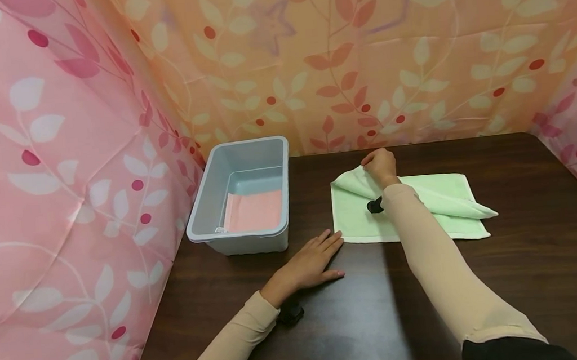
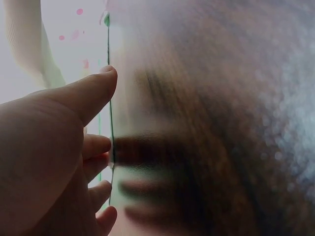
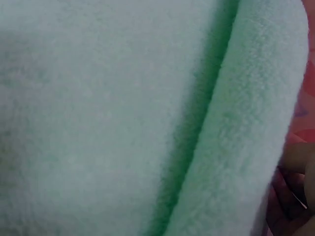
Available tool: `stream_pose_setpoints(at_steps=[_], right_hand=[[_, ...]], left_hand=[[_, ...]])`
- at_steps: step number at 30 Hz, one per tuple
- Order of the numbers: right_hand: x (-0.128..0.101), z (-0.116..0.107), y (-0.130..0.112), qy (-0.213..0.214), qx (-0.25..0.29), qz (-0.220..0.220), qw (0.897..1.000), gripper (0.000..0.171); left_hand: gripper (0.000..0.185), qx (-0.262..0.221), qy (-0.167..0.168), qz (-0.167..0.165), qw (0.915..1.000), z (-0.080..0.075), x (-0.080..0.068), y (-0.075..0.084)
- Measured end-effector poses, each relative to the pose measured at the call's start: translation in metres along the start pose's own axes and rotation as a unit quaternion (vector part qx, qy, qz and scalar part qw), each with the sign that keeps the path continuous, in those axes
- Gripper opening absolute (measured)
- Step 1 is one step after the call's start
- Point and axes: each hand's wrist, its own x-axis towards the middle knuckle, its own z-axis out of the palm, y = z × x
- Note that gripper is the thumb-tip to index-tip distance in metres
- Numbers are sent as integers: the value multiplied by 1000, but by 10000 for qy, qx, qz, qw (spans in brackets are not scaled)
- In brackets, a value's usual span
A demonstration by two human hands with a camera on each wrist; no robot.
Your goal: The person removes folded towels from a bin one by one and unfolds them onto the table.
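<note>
Left hand (image 1: 311, 262) lies flat, palm down, fingers straight and together, forearm angled in from lower left. Right arm extends forward; right hand (image 1: 380, 166) is raised, fingers curled in a pinch.

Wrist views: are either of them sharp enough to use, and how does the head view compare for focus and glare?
Head view: sharp and evenly lit, with soft sheen on the table. Left wrist view: left hand fairly clear, wood beyond smeared and washed out. Right wrist view: filled by the green towel, soft and out of focus.

bin (image 1: 204, 209) left of towel (image 1: 358, 220), cloth (image 1: 254, 211) inside bin
</note>
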Motion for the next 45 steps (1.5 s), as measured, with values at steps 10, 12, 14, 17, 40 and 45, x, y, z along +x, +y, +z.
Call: stream_pose_setpoints(at_steps=[10, 12, 14, 17, 40, 45], right_hand=[[0, -42, 0, -431, -419, -420, 9973, 19], [0, -59, 0, -549, -451, -601, 9957, 21], [-1, -77, -1, -666, -455, -801, 9935, 21], [-8, -105, -3, -857, -545, -1040, 9894, 23], [-105, -194, 105, -1129, -887, -472, 9885, 54], [-117, -191, 133, -852, -796, -415, 9923, 54]], left_hand=[[77, 91, 8, 87, 9999, 0, 3, 3], [78, 119, -16, 80, 9999, 0, 4, 3], [78, 165, -77, 38, 9998, -3, 5, 3], [79, 278, -169, -32, 9995, -8, 8, 4], [80, 489, -62, 845, 9952, -13, 53, 21], [80, 567, -178, 760, 9953, -11, 55, 23]])
